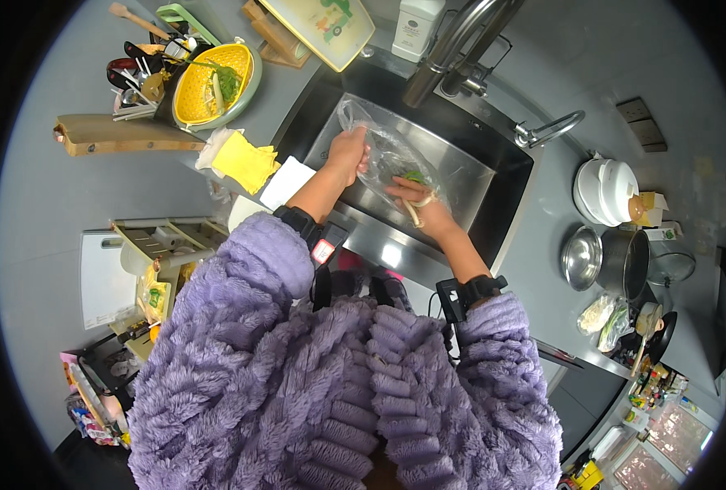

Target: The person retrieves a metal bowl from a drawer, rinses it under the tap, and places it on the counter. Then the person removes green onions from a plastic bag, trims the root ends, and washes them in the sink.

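Over the stainless steel sink (473, 177), my left hand (349, 156) grips a clear plastic bag (390, 150) near its upper left end. My right hand (421, 205) is at the lower right part of the bag, fingers spread, with pale stalks (412, 213) lying along the palm and thumb; how firmly they are held is hard to see. Green leaves (414, 176) show just above the right fingers. To the left, a yellow colander (188, 92) in a pale bowl holds leafy greens and a white stalk.
A steel faucet (445, 52) reaches over the sink's back edge. Yellow (246, 162) and white cloths (287, 182) lie at its left. A wooden board (127, 135) stands farther left. On the right counter are a white lidded pot (604, 190), a steel bowl (582, 257) and bagged vegetables (604, 318).
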A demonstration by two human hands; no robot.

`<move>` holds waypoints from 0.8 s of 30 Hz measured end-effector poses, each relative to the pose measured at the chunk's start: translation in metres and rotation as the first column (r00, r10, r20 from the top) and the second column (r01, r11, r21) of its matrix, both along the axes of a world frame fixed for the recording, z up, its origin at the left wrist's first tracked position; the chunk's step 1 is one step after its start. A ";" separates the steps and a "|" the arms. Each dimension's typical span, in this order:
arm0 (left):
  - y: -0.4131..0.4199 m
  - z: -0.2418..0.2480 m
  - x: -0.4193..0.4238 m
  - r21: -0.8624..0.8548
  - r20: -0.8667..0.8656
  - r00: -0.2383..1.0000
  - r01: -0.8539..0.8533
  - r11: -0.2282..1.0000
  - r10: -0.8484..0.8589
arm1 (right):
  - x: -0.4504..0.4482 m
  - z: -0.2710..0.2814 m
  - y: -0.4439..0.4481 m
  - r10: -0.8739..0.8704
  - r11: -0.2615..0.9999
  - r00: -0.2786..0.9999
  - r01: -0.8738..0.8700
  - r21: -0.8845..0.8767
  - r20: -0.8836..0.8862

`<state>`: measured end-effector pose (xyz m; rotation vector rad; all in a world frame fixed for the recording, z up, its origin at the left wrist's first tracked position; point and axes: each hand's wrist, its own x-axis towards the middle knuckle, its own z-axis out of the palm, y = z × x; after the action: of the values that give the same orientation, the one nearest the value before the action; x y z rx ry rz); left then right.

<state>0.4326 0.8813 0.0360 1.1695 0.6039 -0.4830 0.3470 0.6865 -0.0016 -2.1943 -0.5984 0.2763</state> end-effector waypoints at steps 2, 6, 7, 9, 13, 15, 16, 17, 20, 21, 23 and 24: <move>-0.004 -0.003 -0.002 0.080 0.023 1.000 0.020 0.997 -0.022 | 0.003 0.014 -0.008 0.000 0.966 1.000 -0.002 0.260 0.009; -0.012 -0.014 -0.007 0.066 -0.005 1.000 0.004 0.998 -0.004 | -0.001 0.042 -0.031 0.076 0.393 0.755 0.578 0.715 -0.652; -0.015 -0.017 -0.007 0.026 -0.005 0.999 -0.039 0.999 0.040 | -0.002 0.046 -0.038 0.093 0.225 0.738 0.638 0.736 -0.668; -0.012 -0.023 -0.010 -0.036 0.005 0.999 -0.051 0.998 0.051 | -0.008 0.051 -0.049 0.203 0.036 0.732 0.659 0.752 -0.651; -0.001 -0.024 -0.012 -0.109 -0.017 0.984 -0.179 0.978 0.178 | -0.013 0.054 -0.080 0.247 -0.340 0.796 0.605 0.720 -0.552; 0.008 -0.019 -0.017 -0.177 -0.025 0.968 -0.251 0.952 0.251 | -0.016 0.054 -0.096 0.250 -0.422 0.827 0.562 0.712 -0.504; 0.018 -0.014 -0.021 -0.204 -0.030 0.954 -0.298 0.933 0.298 | -0.018 0.054 -0.105 0.251 -0.452 0.838 0.544 0.707 -0.484; 0.027 -0.009 -0.025 -0.285 -0.039 0.943 -0.327 0.901 0.330 | -0.020 0.053 -0.114 0.255 -0.489 0.832 0.551 0.676 -0.493; 0.068 0.008 -0.047 -0.534 -0.036 0.913 -0.362 0.764 0.407 | -0.024 0.043 -0.133 0.201 -0.515 0.810 0.566 0.644 -0.552; 0.082 0.014 -0.056 -0.573 0.003 0.891 -0.370 0.731 0.454 | -0.024 0.038 -0.137 0.233 -0.506 0.803 0.582 0.636 -0.549; 0.116 0.026 -0.078 -0.664 0.089 0.833 -0.360 0.656 0.546 | -0.024 0.025 -0.145 0.235 -0.455 0.762 0.635 0.625 -0.604; 0.134 0.032 -0.091 -0.679 0.077 0.790 -0.405 0.613 0.608 | -0.023 0.019 -0.147 0.229 -0.446 0.732 0.665 0.599 -0.642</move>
<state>0.3413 1.0155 0.0678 0.3543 0.4243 0.0216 0.3237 0.5396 0.0172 -0.1675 0.2574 -0.0110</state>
